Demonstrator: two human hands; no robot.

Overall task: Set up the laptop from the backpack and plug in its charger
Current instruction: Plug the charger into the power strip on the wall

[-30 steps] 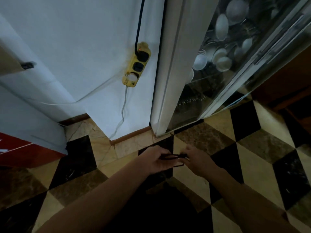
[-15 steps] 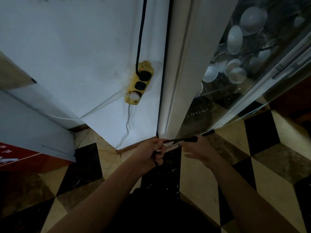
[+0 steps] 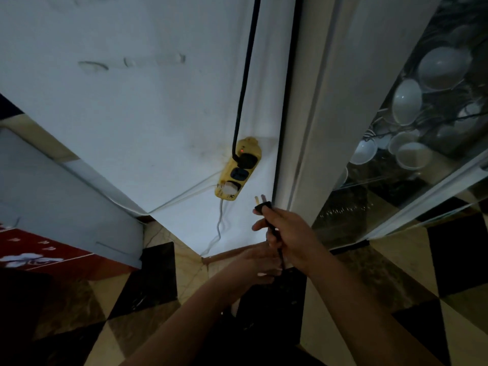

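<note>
A yellow power strip (image 3: 235,170) hangs on the white wall. Its top socket holds a black plug with a black cable (image 3: 245,75) running up; the middle socket is free; a white plug fills the bottom one. My right hand (image 3: 286,231) grips the black charger plug (image 3: 262,206), its two metal prongs pointing up, just below and right of the strip. The charger's black cord runs down from that fist. My left hand (image 3: 253,265) sits lower, fingers curled around the cord. Laptop and backpack are out of sight.
A white door frame (image 3: 317,128) stands right of the strip. Beyond it a glass-fronted cabinet (image 3: 412,143) holds white bowls. White cables (image 3: 219,223) trail down to the checkered tile floor (image 3: 148,294). A red and white piece of furniture (image 3: 52,249) is at left.
My right hand has lifted the plug from a sideways hold near the floor up toward the power strip, prongs now pointing upward. The left hand has stayed low on the cord.
</note>
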